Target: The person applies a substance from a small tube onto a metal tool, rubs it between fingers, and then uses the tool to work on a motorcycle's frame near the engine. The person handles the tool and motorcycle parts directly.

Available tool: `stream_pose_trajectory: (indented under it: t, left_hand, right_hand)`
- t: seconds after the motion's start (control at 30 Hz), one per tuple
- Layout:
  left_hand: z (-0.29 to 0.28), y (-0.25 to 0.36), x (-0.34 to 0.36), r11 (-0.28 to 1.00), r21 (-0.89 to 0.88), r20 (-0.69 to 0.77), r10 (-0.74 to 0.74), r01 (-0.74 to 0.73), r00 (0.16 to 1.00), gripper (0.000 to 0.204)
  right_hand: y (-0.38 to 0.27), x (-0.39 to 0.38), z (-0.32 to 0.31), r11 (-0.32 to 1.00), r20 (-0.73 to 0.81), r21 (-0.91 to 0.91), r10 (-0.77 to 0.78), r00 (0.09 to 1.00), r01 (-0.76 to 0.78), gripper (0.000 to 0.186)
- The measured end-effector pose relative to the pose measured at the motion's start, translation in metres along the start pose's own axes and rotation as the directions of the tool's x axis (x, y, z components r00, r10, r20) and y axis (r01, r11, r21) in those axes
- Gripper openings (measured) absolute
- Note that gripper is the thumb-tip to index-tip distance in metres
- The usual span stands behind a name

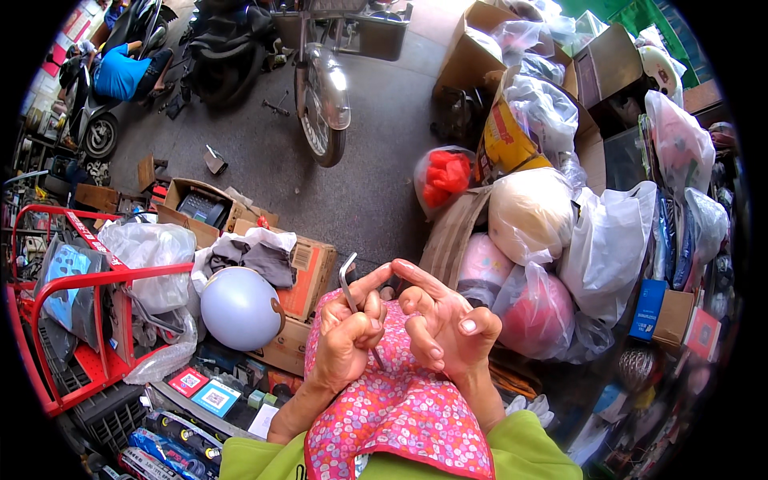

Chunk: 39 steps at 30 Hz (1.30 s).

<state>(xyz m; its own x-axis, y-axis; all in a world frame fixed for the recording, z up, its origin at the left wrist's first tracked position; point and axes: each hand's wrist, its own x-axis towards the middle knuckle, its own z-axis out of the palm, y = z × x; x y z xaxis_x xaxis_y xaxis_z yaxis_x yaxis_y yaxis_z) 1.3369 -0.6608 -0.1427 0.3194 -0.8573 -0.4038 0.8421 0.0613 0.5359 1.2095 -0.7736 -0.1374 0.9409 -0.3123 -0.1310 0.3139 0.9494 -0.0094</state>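
Observation:
My left hand [346, 344] is closed around a thin grey metal rod with a short bent end, shaped like a hex key [346, 290]. Its bent end sticks up above the thumb, and its straight end comes out below the fingers. My right hand [452, 330] holds nothing, with its index finger stretched out and the other fingers loosely bent and apart. The two index fingertips meet in front of me. Both hands are above a pink flowered apron [392, 428] over my green clothing [528, 452].
At left stand a red metal frame [120, 276], a pale round helmet [240, 310] and cardboard boxes [312, 276]. Bagged helmets [532, 214] pile up at right. Beyond, a motorbike wheel [324, 132] rests on the grey floor [240, 152]; a person in blue [118, 74] crouches by a scooter.

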Motion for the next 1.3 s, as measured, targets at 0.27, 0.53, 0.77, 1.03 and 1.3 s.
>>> stream_pose_trajectory:
  t: [0.27, 0.53, 0.77, 1.03, 1.3]
  left_hand:
    - [0.003, -0.001, 0.002, 1.000, 0.020, 0.001, 0.024, -0.024, 1.000, 0.061]
    - [0.003, 0.001, 0.001, 0.999, -0.025, 0.004, -0.020, 0.020, 1.000, 0.062]
    - [0.009, 0.002, -0.004, 0.994, -0.081, -0.026, -0.078, 0.075, 0.997, 0.067]
    - [0.003, 0.003, -0.001, 0.996, -0.085, 0.005, -0.022, 0.022, 1.000, 0.062]
    - [0.001, 0.010, -0.001, 0.969, -0.209, 0.065, -0.119, 0.131, 0.991, 0.061]
  right_hand:
    - [0.001, -0.003, -0.001, 0.997, 0.024, -0.078, 0.004, 1.000, -0.002, 0.098]
    - [-0.001, -0.004, -0.003, 1.000, 0.067, -0.031, 0.007, 0.998, -0.005, 0.101]
    - [0.007, 0.001, -0.005, 0.991, 0.053, -0.129, -0.016, 0.998, 0.023, 0.105]
    - [0.004, -0.007, -0.006, 0.976, 0.085, -0.189, 0.127, 0.988, -0.109, 0.107]
    - [0.003, -0.006, -0.011, 0.995, 0.086, -0.012, 0.099, 0.991, -0.098, 0.101]
